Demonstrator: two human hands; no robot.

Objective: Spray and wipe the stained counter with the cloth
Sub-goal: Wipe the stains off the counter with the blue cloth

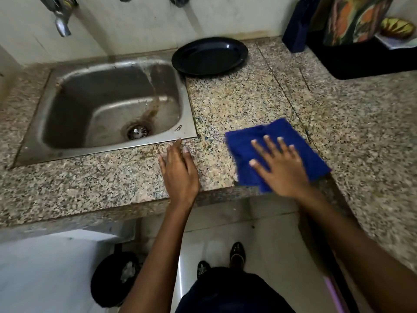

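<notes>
A folded blue cloth (pixel 250 146) lies on the speckled granite counter (pixel 237 96) near its front edge, right of the sink. My right hand (pixel 279 168) presses flat on the cloth with fingers spread and straight. My left hand (pixel 179 170) rests on the counter just in front of the sink's right corner, fingers straight and together, holding nothing. No spray bottle is in view.
A steel sink (pixel 108 105) with a brown streak is set in the counter at left, a tap (pixel 61 21) above it. A black plate (pixel 209 55) sits behind, a black tray (pixel 370 62) with bags at the back right. A dark bin (pixel 115 279) stands on the floor.
</notes>
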